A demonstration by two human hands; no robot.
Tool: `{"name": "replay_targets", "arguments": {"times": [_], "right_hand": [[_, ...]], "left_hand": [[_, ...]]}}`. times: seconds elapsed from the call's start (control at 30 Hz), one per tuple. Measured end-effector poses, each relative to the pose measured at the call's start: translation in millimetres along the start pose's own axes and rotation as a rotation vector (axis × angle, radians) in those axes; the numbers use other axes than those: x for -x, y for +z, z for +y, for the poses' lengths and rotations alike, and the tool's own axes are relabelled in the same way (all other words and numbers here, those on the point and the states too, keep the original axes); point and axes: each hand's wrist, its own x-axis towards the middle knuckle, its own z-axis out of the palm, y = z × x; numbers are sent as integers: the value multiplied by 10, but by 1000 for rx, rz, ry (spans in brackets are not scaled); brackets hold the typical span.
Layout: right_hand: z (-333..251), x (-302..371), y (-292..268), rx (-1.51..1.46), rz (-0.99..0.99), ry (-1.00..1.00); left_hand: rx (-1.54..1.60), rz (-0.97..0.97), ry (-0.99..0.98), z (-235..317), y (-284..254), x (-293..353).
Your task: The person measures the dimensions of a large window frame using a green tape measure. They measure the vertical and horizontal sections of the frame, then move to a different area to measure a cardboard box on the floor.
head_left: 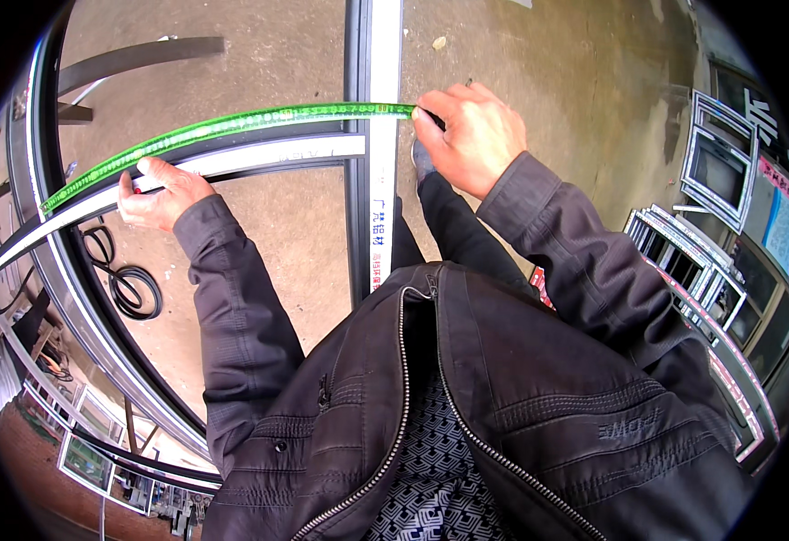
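A green tape measure [259,119] is stretched from left to right across a metal frame, its blade bowed in the view. My right hand [475,131] is closed at the blade's right end, just past the upright bar [383,54] with white film; a dark piece shows between thumb and fingers. The blade runs along the far side of a crossbar [277,155] with a white face, which meets the upright bar. Over the crossbar, my left hand [167,197] is closed, thumb beside the blade. A small red and dark bit shows between its fingers, too hidden to name.
A long dark frame side [96,311] runs down the left. Coiled black cable [133,290] lies on the concrete floor [539,54]. A curved-looking dark strip [142,61] lies at far left. Finished window frames [719,167] and stacked profiles [683,252] stand at right.
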Motion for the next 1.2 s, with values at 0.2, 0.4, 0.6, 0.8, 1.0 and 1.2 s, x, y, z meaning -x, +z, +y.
{"name": "replay_targets", "arguments": {"times": [0.2, 0.4, 0.6, 0.8, 1.0, 1.2], "right_hand": [[-3, 9, 18, -5, -2, 12], [-12, 12, 15, -2, 12, 5], [-10, 16, 24, 0, 24, -3], [9, 33, 65, -18, 106, -44], [10, 35, 61, -23, 103, -48], [-17, 30, 21, -6, 23, 2]], "left_hand": [[-6, -7, -10, -7, 10, 6], [-12, -3, -6, -47, 21, 2], [-4, 3, -11, -32, 25, 5], [-32, 10, 0, -78, 34, -6], [-9, 11, -22, -48, 35, -2], [-5, 7, -28, -45, 39, -3]]}}
